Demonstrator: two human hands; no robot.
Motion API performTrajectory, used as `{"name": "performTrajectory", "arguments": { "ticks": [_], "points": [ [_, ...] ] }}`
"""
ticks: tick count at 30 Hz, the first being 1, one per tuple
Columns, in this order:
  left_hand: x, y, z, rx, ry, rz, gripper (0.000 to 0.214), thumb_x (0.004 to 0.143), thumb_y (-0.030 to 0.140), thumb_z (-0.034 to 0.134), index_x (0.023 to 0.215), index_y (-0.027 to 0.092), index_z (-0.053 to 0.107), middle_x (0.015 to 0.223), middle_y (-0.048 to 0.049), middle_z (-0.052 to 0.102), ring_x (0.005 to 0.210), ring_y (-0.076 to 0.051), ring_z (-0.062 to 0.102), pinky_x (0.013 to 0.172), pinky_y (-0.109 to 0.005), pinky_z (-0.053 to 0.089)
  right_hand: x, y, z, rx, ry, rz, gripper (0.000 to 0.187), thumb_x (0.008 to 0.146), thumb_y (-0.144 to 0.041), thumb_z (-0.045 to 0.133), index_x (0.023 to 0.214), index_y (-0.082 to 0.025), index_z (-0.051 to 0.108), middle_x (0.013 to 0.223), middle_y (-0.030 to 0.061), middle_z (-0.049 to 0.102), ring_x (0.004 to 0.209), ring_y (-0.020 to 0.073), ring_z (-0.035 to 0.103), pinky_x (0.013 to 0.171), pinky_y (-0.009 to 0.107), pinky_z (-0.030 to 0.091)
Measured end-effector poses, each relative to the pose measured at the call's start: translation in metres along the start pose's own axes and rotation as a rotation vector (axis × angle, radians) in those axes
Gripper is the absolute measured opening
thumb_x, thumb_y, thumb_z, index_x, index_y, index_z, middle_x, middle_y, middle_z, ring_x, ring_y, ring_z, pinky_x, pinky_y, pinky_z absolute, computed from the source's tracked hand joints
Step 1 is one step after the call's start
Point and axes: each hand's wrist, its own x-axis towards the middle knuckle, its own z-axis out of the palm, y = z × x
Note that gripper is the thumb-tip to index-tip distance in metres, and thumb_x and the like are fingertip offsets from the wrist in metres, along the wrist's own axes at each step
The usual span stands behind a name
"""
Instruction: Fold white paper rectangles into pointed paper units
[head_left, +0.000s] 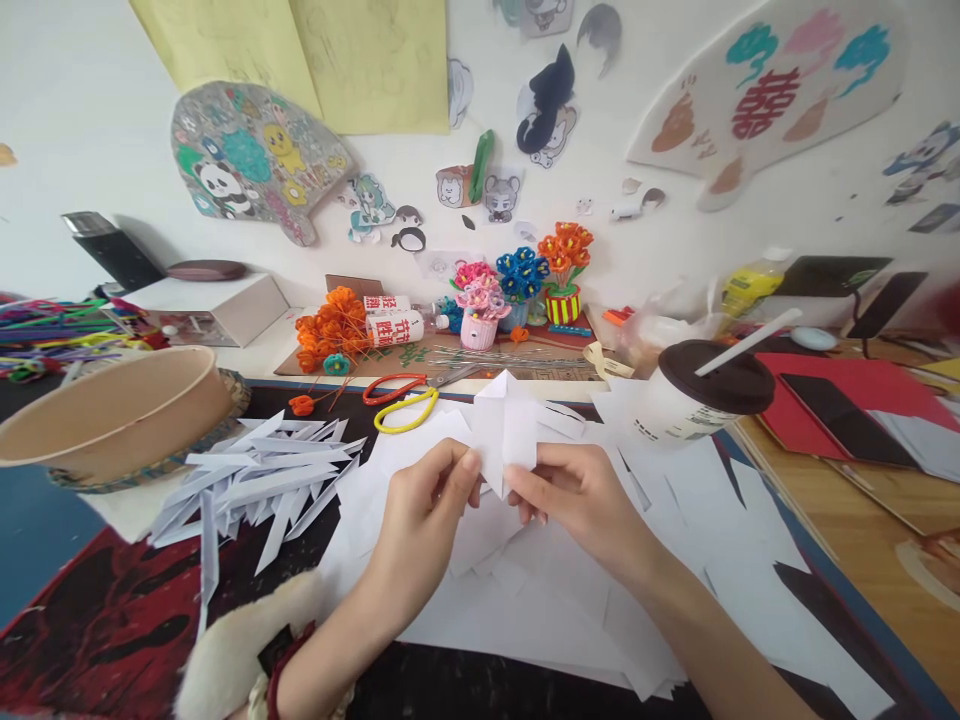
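A small piece of folded white paper is held up between both hands, its top edge creased to a point. My left hand pinches its left lower edge between thumb and fingers. On the opposite side, my right hand grips the right lower edge, thumb in front. Beneath the hands lie loose white paper sheets, spread over the dark mat. A heap of folded paper strips rests left of my left hand. Beyond the paper are scissors with red and yellow handles.
A round wooden tub stands at the left. At the right is a lidded cup with a straw, near a phone on a red folder. Pots of craft flowers line the back by the wall.
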Motion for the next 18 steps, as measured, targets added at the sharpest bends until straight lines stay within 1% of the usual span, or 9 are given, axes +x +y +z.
{"name": "performTrajectory", "arguments": {
  "ticks": [2,5,7,11,13,16,17,18],
  "points": [
    [0.002,0.0,-0.001,-0.029,0.001,-0.02,0.032,0.093,0.035,0.046,0.067,0.018,0.05,0.061,0.0028,0.048,0.058,-0.011,0.042,0.056,-0.023,0.035,0.0,0.001,-0.001,-0.005,-0.003,0.012,0.027,0.082,-0.036,0.066,0.064,-0.016,0.066,0.06,0.0012,0.061,0.052,0.0112,0.056,0.049,0.023,0.045],
    [0.003,0.002,-0.002,-0.066,-0.008,-0.023,0.023,0.09,0.033,0.052,0.074,0.017,0.056,0.066,0.002,0.054,0.061,-0.012,0.047,0.058,-0.023,0.038,0.001,0.002,-0.003,-0.004,-0.016,0.033,0.029,0.08,-0.041,0.069,0.063,-0.016,0.065,0.058,0.0011,0.062,0.05,0.0113,0.056,0.048,0.024,0.045],
    [0.004,0.003,-0.002,-0.077,-0.011,-0.027,0.02,0.088,0.032,0.054,0.075,0.017,0.058,0.067,0.0015,0.057,0.062,-0.012,0.049,0.059,-0.024,0.039,0.002,0.004,-0.004,-0.021,-0.038,0.05,0.034,0.079,-0.045,0.068,0.062,-0.016,0.065,0.058,0.002,0.062,0.048,0.0114,0.056,0.046,0.024,0.044],
    [0.004,0.002,-0.002,-0.038,0.035,-0.016,0.021,0.088,0.031,0.055,0.073,0.017,0.056,0.067,0.0018,0.056,0.063,-0.012,0.049,0.061,-0.024,0.04,0.004,0.006,-0.006,-0.087,-0.072,0.052,0.042,0.087,-0.049,0.058,0.063,-0.015,0.065,0.054,0.0027,0.061,0.049,0.0113,0.054,0.05,0.025,0.045],
    [0.005,-0.001,-0.002,-0.001,0.03,-0.006,0.019,0.088,0.031,0.054,0.075,0.017,0.056,0.068,0.002,0.055,0.065,-0.012,0.05,0.063,-0.024,0.041,0.005,0.006,-0.006,-0.116,-0.083,0.049,0.044,0.089,-0.05,0.055,0.065,-0.015,0.066,0.055,0.0029,0.061,0.05,0.0115,0.053,0.052,0.026,0.045],
    [0.007,-0.008,-0.003,0.052,0.015,-0.018,0.018,0.087,0.032,0.054,0.075,0.018,0.053,0.065,0.0035,0.049,0.063,-0.012,0.049,0.06,-0.024,0.039,0.006,0.007,-0.007,-0.147,-0.122,0.083,0.045,0.089,-0.054,0.053,0.07,-0.015,0.069,0.062,0.005,0.064,0.057,0.0137,0.056,0.057,0.027,0.047],
    [0.009,-0.011,-0.004,0.067,0.018,-0.032,0.019,0.087,0.032,0.054,0.075,0.018,0.052,0.063,0.004,0.048,0.061,-0.012,0.048,0.059,-0.024,0.038,0.006,0.007,-0.009,-0.144,-0.114,0.095,0.044,0.088,-0.055,0.054,0.075,-0.016,0.069,0.068,0.0061,0.065,0.061,0.0147,0.059,0.059,0.028,0.048],
    [0.011,-0.013,-0.006,0.082,0.021,-0.047,0.018,0.086,0.033,0.054,0.076,0.018,0.052,0.062,0.0044,0.047,0.059,-0.012,0.047,0.058,-0.024,0.037,0.007,0.007,-0.011,-0.134,-0.075,0.103,0.042,0.086,-0.055,0.055,0.081,-0.016,0.069,0.074,0.007,0.067,0.064,0.0156,0.06,0.062,0.029,0.049]
  ]
}}
